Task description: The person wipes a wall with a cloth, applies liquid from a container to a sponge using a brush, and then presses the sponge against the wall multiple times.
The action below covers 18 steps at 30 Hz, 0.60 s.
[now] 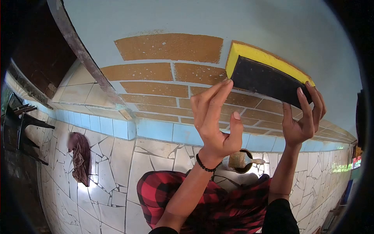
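Note:
A yellow sponge block (261, 57) with a black backing faces the pale wall (187, 17), at the upper right of the painted brown bricks (169, 47). My left hand (216, 121) is at the block's lower left corner, fingertips at its edge, with the thumb apart from the fingers. My right hand (306, 117) has its fingers around the right end of the block. Below my hands, a brush (238, 159) lies across a round container (244, 169) on the floor.
A crumpled dark cloth (80, 162) lies on the broken-tile floor (109, 156) at the left. Beyond it stands a dark chair (23, 128). Light blue tiles (156, 129) run along the wall's foot, and a doorway edge (83, 54) is at the upper left.

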### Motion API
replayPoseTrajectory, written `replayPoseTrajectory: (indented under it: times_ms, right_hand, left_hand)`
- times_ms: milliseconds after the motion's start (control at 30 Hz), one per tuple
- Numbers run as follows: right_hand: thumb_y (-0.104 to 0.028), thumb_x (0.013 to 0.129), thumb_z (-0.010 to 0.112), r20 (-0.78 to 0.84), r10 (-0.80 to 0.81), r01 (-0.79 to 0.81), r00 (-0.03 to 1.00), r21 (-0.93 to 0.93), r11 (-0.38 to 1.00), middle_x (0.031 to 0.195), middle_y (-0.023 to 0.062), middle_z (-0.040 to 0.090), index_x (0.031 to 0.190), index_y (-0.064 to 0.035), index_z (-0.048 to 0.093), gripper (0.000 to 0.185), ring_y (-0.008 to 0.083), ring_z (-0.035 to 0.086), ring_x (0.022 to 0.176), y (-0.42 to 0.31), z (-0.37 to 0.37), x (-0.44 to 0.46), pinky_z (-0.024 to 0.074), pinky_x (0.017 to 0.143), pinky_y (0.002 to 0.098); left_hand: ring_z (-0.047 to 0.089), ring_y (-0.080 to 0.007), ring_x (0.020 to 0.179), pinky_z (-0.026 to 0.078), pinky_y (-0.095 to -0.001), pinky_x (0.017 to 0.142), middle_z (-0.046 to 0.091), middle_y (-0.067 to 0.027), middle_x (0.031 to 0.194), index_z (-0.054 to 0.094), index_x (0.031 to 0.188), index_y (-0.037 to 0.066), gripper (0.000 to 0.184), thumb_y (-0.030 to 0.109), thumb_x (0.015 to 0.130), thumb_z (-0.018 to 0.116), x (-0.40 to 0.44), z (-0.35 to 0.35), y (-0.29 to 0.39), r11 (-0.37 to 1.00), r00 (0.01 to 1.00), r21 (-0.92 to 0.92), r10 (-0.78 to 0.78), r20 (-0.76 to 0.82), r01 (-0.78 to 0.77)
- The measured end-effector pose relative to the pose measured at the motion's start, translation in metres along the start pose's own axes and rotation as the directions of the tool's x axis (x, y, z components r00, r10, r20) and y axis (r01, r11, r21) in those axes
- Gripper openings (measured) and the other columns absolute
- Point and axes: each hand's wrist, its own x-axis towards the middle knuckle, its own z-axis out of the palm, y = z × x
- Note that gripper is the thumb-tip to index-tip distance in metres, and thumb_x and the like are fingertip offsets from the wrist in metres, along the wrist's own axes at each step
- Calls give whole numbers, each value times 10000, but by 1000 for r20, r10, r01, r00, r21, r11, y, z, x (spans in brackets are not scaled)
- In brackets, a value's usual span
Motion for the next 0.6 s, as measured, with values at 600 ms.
replayPoseTrajectory:
  times_ms: [600]
  right_hand:
    - [-34,684,886,5,9,-9,1000,5,1000,1322,39,711,1180,-205,774,537,269,576,1316,0,1,-1,444,1134,427]
  left_hand:
    - [558,-301,1102,416,-404,950,667,-182,1310,647,1342,-36,569,106,792,603,-1,3,5,999,999,-16,-49,-14,49]
